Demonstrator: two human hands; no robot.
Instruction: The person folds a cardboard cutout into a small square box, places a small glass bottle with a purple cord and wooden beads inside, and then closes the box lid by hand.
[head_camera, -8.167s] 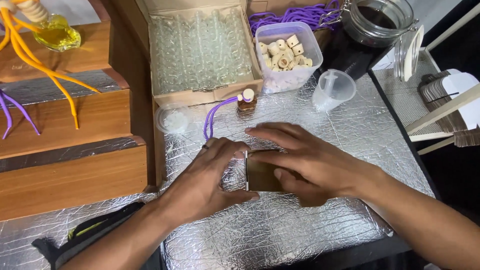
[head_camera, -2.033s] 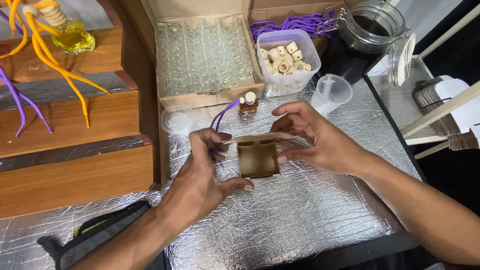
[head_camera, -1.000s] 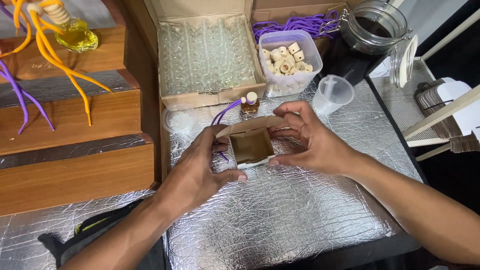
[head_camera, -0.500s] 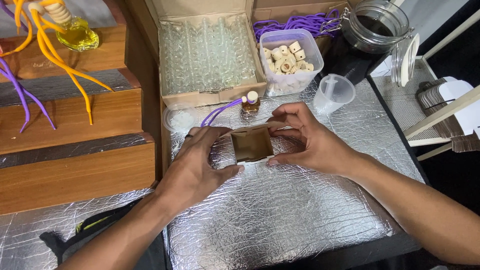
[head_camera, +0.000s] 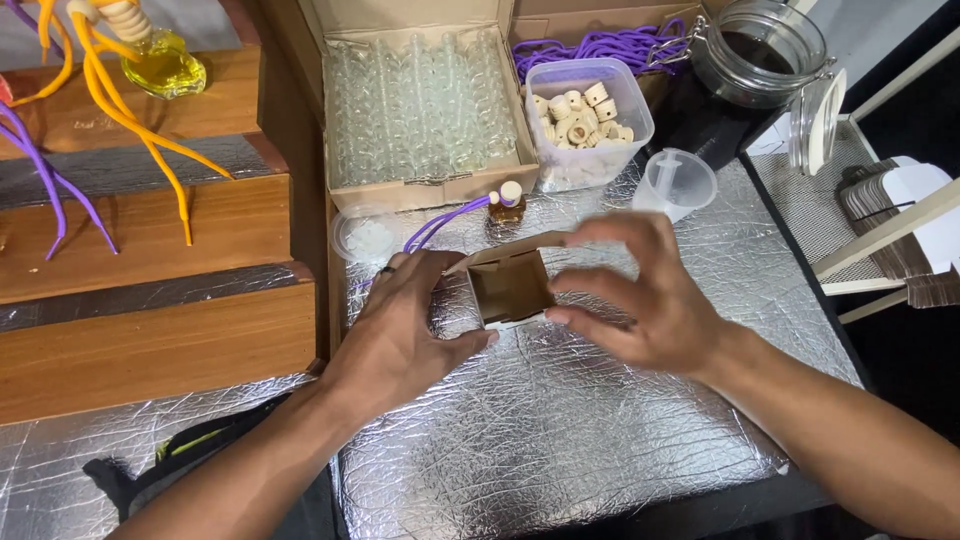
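Since 0.5 s ago: right hand (head_camera: 655, 300) drawn back a bit, fingers spread, only fingertips at right side of small brown box (head_camera: 510, 288). Left hand (head_camera: 405, 325) grasping box's left side, thumb under front edge. Box on foil worktop (head_camera: 600, 430), between both hands, opening up; left nearer. Purple-corded bottle (head_camera: 507, 203) just behind.

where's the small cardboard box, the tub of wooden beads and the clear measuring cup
small cardboard box (head_camera: 512, 288), head view, on its open brown inside
tub of wooden beads (head_camera: 588, 165), head view, on its clear front wall
clear measuring cup (head_camera: 676, 185), head view, on its near rim
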